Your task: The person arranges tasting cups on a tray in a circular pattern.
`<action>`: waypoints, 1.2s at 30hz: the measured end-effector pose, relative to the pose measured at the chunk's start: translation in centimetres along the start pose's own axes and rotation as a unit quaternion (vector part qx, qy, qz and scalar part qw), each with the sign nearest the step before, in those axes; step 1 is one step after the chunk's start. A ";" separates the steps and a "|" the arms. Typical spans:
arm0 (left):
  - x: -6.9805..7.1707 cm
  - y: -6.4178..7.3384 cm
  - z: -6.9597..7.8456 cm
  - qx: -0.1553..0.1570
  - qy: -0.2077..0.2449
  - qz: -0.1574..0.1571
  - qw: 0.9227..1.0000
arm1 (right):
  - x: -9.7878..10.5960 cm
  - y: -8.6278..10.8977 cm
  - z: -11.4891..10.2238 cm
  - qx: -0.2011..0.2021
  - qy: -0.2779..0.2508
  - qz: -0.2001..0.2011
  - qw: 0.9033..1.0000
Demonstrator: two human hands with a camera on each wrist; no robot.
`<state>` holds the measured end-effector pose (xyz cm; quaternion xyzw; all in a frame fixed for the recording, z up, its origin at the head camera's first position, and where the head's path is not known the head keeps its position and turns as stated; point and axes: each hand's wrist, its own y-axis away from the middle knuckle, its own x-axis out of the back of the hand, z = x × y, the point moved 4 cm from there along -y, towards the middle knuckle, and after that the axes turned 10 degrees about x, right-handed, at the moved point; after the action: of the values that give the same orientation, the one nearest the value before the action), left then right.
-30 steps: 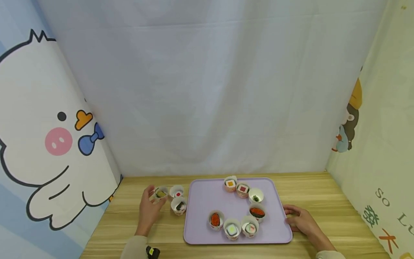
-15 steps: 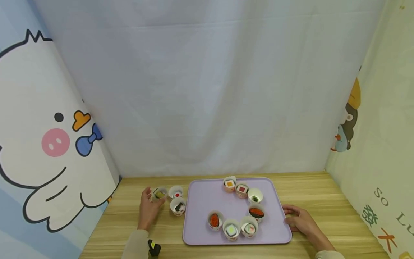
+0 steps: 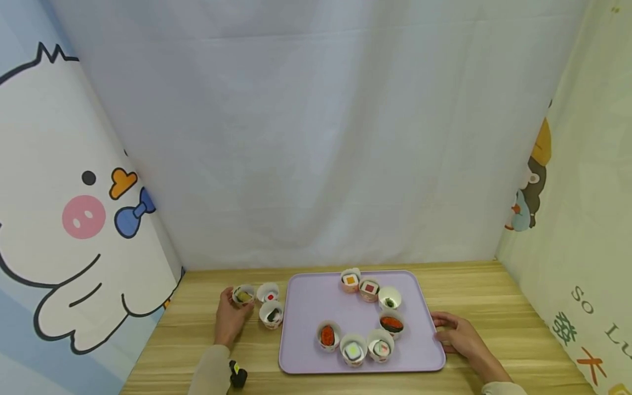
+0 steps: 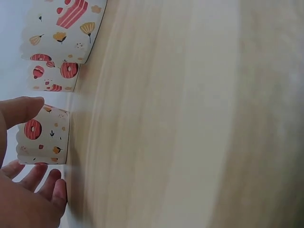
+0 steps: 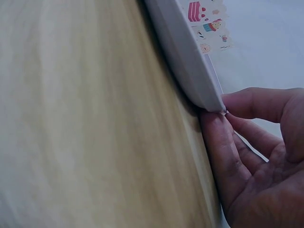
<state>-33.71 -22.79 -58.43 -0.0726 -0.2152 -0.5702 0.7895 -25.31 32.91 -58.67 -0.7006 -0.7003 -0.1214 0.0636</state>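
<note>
My left hand [image 3: 230,321] grips a printed paper baking cup [image 4: 45,135] at the table's left, thumb on one side and fingers on the other. Yellowish-green toy sushi [image 3: 243,297] lies in that cup. Just right of it stand two more cups, one with a red-centred piece [image 3: 270,297], the other with a black-and-white piece [image 3: 274,315]. My right hand [image 3: 461,336] pinches the right edge of a lilac tray [image 3: 306,299] between thumb and fingers; the right wrist view shows the thumb [image 5: 247,103] on its rim.
Several paper cups with sushi pieces stand on the tray in a curve, among them an orange-topped one [image 3: 328,336] and a green-centred one [image 3: 354,352]. A white curtain [image 3: 316,164] hangs behind the wooden table [image 3: 494,307]. A small black object [image 3: 238,375] is by the left sleeve.
My left hand's fingers have closed in around the cup with the yellowish-green sushi. The right hand and the tray stay in place.
</note>
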 end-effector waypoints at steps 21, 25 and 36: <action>0.4 0.8 -0.3 -0.014 -0.009 0.031 0.999 | 0.0 0.0 -0.1 -0.008 0.008 0.005 1.000; 0.7 1.2 -0.1 -0.017 0.005 0.020 1.000 | 0.0 0.0 -0.2 -0.008 -0.001 0.005 1.000; 1.4 3.3 1.4 -0.017 0.020 -0.008 1.000 | -0.1 0.1 -0.4 -0.008 0.001 0.006 1.000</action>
<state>-30.58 -22.40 -56.17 -0.0731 -0.1901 -0.5812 0.7879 -25.22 32.71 -58.35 -0.7052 -0.6949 -0.1279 0.0595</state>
